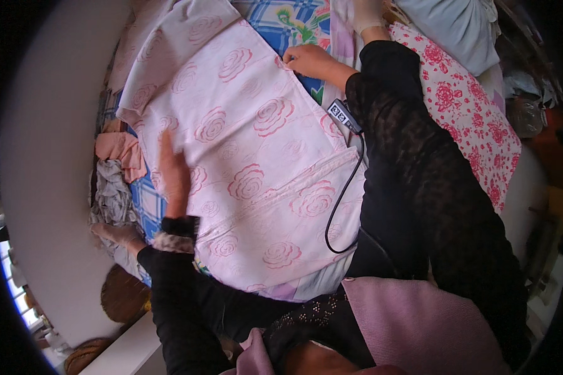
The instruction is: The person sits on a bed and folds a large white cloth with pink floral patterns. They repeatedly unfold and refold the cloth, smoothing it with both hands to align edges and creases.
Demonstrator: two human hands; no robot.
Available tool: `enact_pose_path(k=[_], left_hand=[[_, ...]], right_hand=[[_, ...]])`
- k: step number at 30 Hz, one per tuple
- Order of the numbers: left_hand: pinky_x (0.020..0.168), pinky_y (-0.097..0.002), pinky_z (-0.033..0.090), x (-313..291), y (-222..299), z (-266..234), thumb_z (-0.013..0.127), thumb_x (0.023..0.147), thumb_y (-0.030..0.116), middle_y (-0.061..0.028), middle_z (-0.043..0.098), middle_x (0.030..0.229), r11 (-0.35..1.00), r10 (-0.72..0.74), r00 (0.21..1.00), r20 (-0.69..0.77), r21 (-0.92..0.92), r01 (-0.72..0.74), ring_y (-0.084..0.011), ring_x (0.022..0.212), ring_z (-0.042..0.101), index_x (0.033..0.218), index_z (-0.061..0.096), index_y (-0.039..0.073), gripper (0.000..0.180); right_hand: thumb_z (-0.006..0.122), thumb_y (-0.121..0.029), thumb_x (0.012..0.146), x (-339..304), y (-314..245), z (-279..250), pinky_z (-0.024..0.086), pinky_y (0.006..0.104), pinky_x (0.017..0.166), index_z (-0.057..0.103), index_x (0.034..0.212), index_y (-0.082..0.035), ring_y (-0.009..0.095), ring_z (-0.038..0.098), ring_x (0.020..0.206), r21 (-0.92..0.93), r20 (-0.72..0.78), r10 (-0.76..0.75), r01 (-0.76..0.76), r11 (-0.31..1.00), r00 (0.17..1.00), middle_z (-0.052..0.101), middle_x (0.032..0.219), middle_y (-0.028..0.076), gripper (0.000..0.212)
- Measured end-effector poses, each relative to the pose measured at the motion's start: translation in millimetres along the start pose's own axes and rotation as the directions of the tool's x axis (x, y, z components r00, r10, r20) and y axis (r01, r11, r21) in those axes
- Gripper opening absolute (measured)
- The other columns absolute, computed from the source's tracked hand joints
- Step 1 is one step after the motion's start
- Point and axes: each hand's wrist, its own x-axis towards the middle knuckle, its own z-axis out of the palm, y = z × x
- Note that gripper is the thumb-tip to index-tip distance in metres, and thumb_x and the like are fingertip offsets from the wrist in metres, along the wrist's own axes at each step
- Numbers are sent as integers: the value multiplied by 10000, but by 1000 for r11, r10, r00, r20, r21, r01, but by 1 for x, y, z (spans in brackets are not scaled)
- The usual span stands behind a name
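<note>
Fingers of the right hand (316, 62), toward twelve o'clock, curl closed and appear to pinch the edge of the rose-patterned cloth (231, 150). Those of the left hand (174, 172), at nine o'clock, are blurred but stretched out open, gripping nothing visible; whether they touch the cloth below is hard to tell.

That cloth is the biggest thing, filling the middle and reaching up toward eleven o'clock. Judging by how it lies, spreading it is well along: most of it is out flat. What seems left is the rumpled part toward ten o'clock and a raised line across the lower half, which could be a fold or a seam.

Next in size, the red-flowered cloth (450, 100) lies at two o'clock. Blue checked bedding (263, 22) shows at twelve. Smaller, a peach cloth (122, 150) sits between nine and ten. Smallest, a corded controller (344, 115) rests between one and two, near the rose-patterned cloth's edge.
</note>
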Motion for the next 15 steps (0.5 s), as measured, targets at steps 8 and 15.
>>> enact_pose_path(k=[8, 15], left_hand=[[1061, -614, 77, 21, 178, 123, 453, 862, 569, -186, 228, 1490, 981, 134, 875, 465, 62, -183, -360, 1391, 160, 1423, 305, 96, 749], [1054, -624, 71, 77, 127, 162, 441, 847, 596, -171, 210, 1500, 962, 123, 878, 462, 162, -220, -350, 1400, 137, 1433, 294, 129, 763]], right_hand=[[558, -237, 826, -12, -3, -47, 479, 383, 808, 636, 1055, -133, 310, 620, 925, 68, -161, -17, 28, 997, 987, 658, 966, 150, 263], [513, -269, 908, -30, -44, -16, 449, 352, 901, 542, 1214, -113, 318, 580, 1041, 250, -117, -178, 203, 947, 977, 612, 1129, 143, 344]])
